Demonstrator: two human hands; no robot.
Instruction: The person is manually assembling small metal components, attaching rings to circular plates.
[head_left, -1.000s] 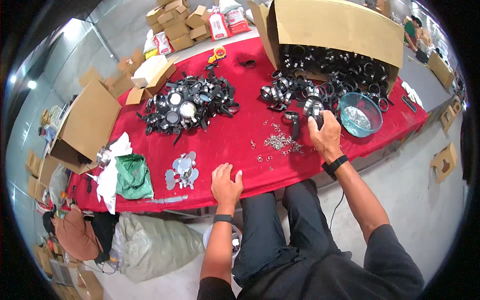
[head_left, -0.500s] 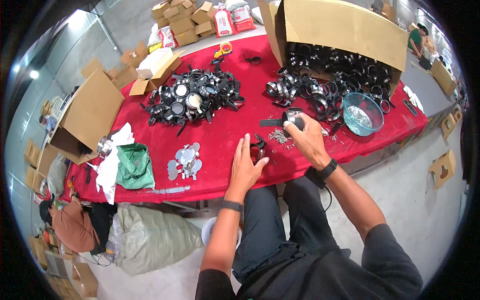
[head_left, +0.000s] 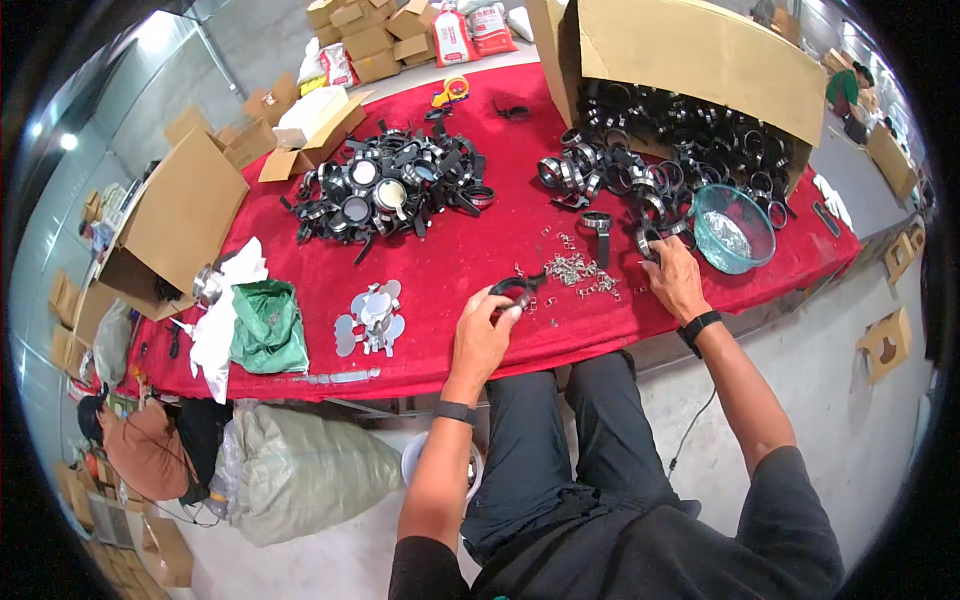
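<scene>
My left hand (head_left: 482,340) is closed on a black ring-shaped strap piece (head_left: 512,290) near the table's front edge. To the right, my right hand (head_left: 680,284) pinches a silver-and-black ring piece (head_left: 648,241) at the front of a heap. Between the hands lies a round silver-rimmed piece with a black strap (head_left: 597,232), its strap towards me. Small metal clips (head_left: 575,270) are scattered just below it. A blue-tinted clear bowl (head_left: 757,255) with small shiny parts stands right beside my right hand.
A large cardboard box (head_left: 690,50) spills black ring pieces onto the red cloth (head_left: 430,300). Another heap of strapped pieces (head_left: 390,190) sits at far left, with grey discs (head_left: 375,318) nearer. A green bag (head_left: 270,330) lies left. A person (head_left: 150,450) crouches beyond a big sack (head_left: 310,475).
My right hand has let go of the silver-rimmed strapped piece, which now lies on the cloth, and moved right to the heap. My left fingers have closed round the black ring piece.
</scene>
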